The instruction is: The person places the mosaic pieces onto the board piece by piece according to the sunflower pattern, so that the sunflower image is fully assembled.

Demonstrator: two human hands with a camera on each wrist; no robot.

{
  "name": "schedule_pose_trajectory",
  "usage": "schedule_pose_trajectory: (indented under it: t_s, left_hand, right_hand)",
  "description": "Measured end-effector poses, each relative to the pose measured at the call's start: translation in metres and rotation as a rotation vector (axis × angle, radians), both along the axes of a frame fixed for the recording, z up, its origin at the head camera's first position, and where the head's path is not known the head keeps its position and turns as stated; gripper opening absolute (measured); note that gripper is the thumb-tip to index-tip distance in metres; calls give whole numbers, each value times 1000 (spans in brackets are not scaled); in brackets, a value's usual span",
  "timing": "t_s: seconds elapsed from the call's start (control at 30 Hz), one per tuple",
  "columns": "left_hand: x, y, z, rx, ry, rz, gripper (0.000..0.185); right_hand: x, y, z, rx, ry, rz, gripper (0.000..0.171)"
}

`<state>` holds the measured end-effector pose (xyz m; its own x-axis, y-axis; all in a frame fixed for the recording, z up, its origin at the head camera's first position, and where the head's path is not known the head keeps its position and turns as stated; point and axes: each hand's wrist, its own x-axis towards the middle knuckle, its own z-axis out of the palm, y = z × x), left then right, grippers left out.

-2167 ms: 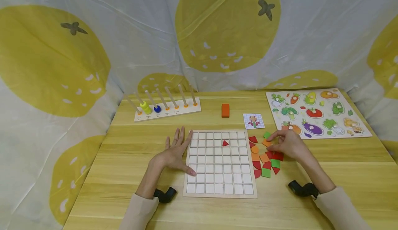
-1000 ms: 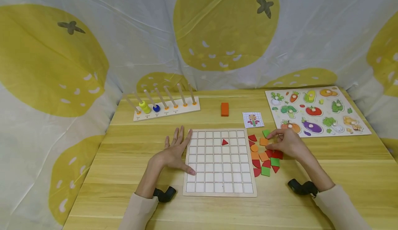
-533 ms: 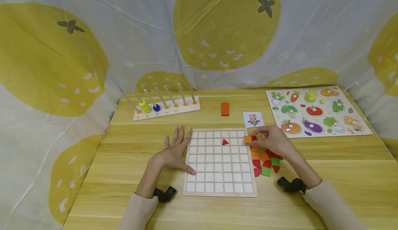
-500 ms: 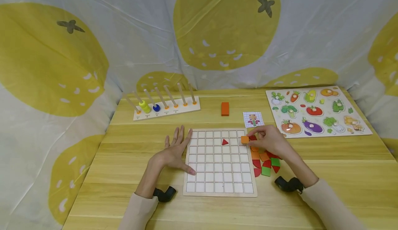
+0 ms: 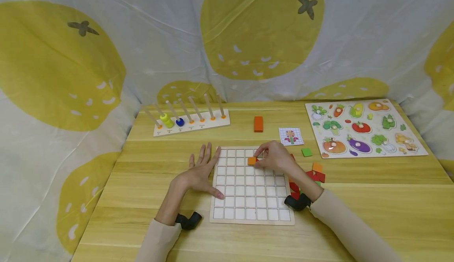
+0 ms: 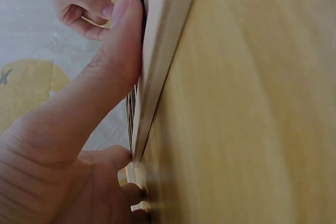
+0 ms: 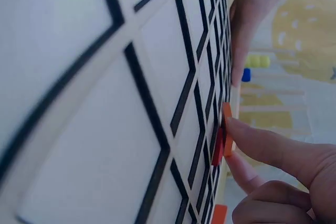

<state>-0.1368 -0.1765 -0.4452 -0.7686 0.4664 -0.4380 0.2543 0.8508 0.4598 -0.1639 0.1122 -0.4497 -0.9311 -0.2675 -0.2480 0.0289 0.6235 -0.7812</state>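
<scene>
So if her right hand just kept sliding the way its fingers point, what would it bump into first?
Probably the left hand. The right hand, pinching an orange tile, points leftward across the grid board; those squares look bare, and the left hand's fingers rest at that far edge. Depth is uncertain.

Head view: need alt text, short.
A right hand pinches an orange square tile over the white grid board, beside a red triangle; the left hand lies flat on the board's left edge. Loose coloured tiles lie to the right.

- Orange square tile (image 5: 252,160): small, flat, pinched at fingertips, on the grid's second row.
- White grid board (image 5: 244,199): wood-framed, flat on the table.
</scene>
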Motion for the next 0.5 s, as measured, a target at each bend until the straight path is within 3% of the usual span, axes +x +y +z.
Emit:
schedule_pose_trajectory:
  t_s: [0.5]
  left_hand:
    - [-1,0,-1,-10,8,-2,149]
  right_hand:
    - [-2,-4,-5,-57,3,14,21]
